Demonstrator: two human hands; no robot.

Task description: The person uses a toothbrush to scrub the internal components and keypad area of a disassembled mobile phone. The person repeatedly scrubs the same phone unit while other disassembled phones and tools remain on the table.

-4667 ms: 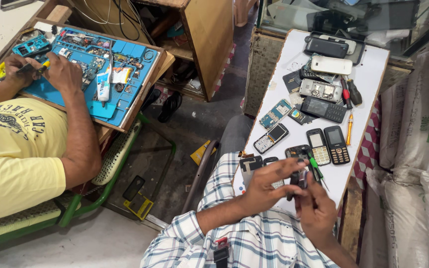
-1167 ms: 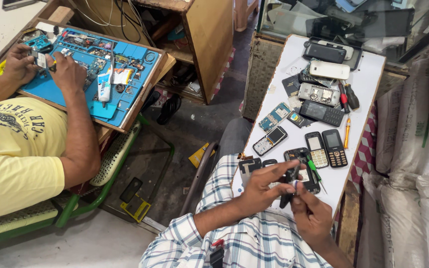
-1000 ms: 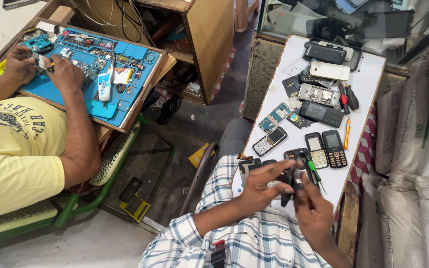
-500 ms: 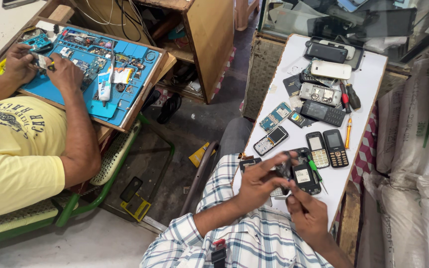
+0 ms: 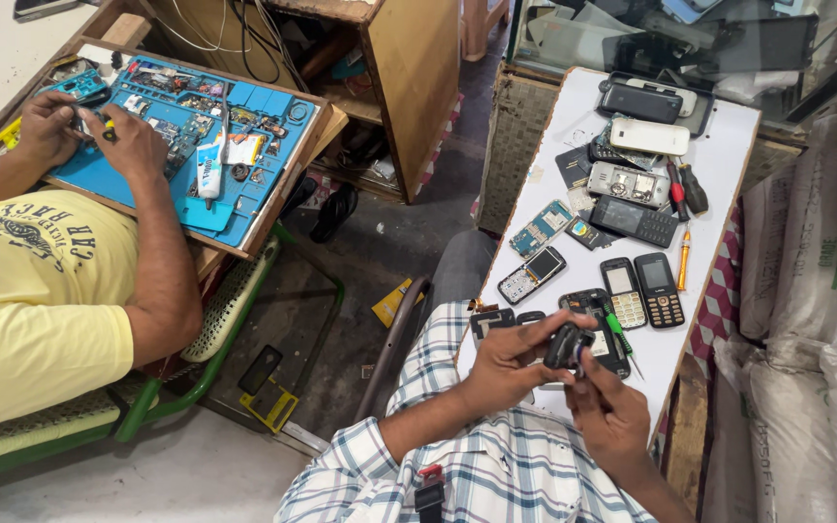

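Both hands, left hand (image 5: 508, 360) and right hand (image 5: 610, 415), gripping small black phone (image 5: 568, 345) (over white table (image 5: 719, 155))

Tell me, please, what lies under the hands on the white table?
Under the left hand and right hand, which hold a small dark part, lies an opened phone on the table; its lower end is covered.

Two bar phones (image 5: 642, 291) with dark rectangular screens lie side by side mid-table (image 5: 719, 155), a grey-screened one (image 5: 533, 274) left of them; white tube (image 5: 209, 170) on the blue mat (image 5: 268, 179).
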